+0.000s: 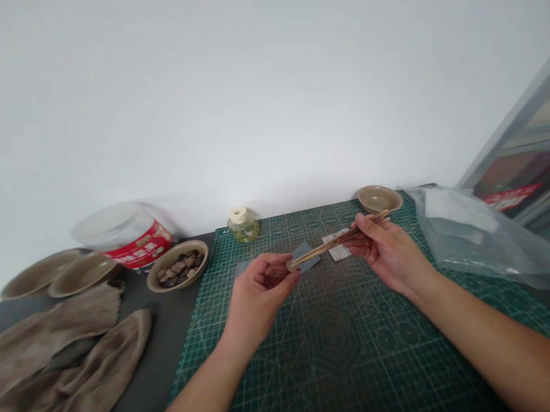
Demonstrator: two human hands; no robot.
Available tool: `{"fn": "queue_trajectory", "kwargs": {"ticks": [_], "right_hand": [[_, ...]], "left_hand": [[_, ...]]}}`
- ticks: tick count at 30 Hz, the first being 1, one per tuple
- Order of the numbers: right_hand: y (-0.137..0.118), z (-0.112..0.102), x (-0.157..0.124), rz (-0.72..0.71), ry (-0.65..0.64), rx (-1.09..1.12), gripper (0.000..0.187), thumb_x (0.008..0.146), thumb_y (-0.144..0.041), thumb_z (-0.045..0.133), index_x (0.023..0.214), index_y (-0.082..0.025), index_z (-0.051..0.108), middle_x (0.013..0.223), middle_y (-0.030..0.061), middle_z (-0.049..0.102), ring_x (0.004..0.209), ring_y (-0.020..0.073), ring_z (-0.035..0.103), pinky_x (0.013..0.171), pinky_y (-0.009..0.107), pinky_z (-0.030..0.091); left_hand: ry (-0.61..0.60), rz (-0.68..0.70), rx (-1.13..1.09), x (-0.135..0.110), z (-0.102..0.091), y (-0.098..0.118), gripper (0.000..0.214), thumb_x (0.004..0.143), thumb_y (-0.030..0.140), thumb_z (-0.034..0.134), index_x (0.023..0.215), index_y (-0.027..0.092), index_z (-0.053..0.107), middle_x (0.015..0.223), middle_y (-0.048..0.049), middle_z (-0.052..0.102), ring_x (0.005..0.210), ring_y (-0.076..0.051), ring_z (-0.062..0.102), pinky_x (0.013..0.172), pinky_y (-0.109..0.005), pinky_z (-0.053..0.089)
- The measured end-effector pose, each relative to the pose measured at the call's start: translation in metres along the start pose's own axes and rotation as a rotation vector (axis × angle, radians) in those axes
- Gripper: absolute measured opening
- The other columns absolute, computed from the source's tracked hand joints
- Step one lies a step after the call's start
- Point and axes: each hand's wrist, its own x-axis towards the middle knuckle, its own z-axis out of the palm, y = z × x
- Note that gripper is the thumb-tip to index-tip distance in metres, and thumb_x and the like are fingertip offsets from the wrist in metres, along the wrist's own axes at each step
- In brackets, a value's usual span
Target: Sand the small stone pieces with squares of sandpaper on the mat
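Your right hand [391, 255] clamped the sticks [325, 248]; your left hand [258, 292] pinched a disc [291, 265] at their tips. Sticks looked light, stiff, snappable; mid-bundle seemed the best hold.

This place looks like a small corner for handicraft, but whether it belongs to a home or to a workshop, I cannot tell. The clearest sign is the green cutting mat [337, 373], printed with grid and hexagons, which lies below both hands on a dark tabletop [168, 320]. Left of the left hand [258, 298] there are a ceramic bowl [205, 262] of small flat brown pieces, a red-labelled plastic tub [140, 245] and crumpled brown cloths [86, 384]. Beyond the hands stands a plain white wall [270, 97]; right of the right hand [391, 255] lies a clear plastic bag [468, 249].
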Motion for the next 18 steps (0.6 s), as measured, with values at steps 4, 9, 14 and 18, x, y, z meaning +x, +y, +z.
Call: {"fn": "queue_trajectory", "kwargs": {"ticks": [4, 9, 14, 18], "right_hand": [[0.0015, 0.0023, -0.0027, 0.009, -0.013, -0.014, 0.023, 0.078, -0.037, 0.078, 0.083, -0.016, 0.071, 0.08, 0.0065, 0.077, 0.061, 0.0153, 0.072, 0.058, 0.021, 0.063], [0.003, 0.0027, -0.0032, 0.025, -0.006, -0.03, 0.023, 0.079, -0.036, 0.078, 0.083, -0.014, 0.072, 0.08, 0.0071, 0.077, 0.06, 0.0154, 0.072, 0.058, 0.021, 0.063], [0.005, 0.002, -0.002, 0.037, 0.003, -0.032, 0.024, 0.079, -0.036, 0.078, 0.083, -0.013, 0.073, 0.079, 0.0075, 0.077, 0.06, 0.0154, 0.072, 0.058, 0.021, 0.063], [0.0049, 0.0032, -0.0027, 0.051, 0.002, -0.018, 0.023, 0.078, -0.036, 0.079, 0.083, -0.014, 0.074, 0.079, 0.0067, 0.077, 0.061, 0.0153, 0.072, 0.058, 0.021, 0.063]], "left_hand": [[-0.025, -0.012, 0.023, -0.0036, 0.0035, 0.004, 0.03, 0.071, 0.021, 0.079, 0.098, 0.017, 0.068, 0.077, -0.0017, 0.071, 0.071, -0.013, 0.066, 0.063, -0.02, 0.051], [-0.018, 0.005, 0.006, -0.0056, 0.0028, 0.007, 0.029, 0.072, 0.021, 0.078, 0.098, 0.017, 0.068, 0.076, -0.0021, 0.072, 0.069, -0.013, 0.067, 0.063, -0.021, 0.052], [-0.023, 0.022, 0.009, -0.0078, 0.0022, 0.009, 0.029, 0.072, 0.02, 0.078, 0.098, 0.017, 0.068, 0.076, -0.0025, 0.072, 0.069, -0.013, 0.067, 0.063, -0.021, 0.052], [-0.02, 0.015, 0.056, -0.0084, 0.0024, 0.0094, 0.028, 0.07, 0.02, 0.079, 0.096, 0.016, 0.069, 0.076, -0.0034, 0.072, 0.07, -0.014, 0.068, 0.064, -0.023, 0.052]]}}
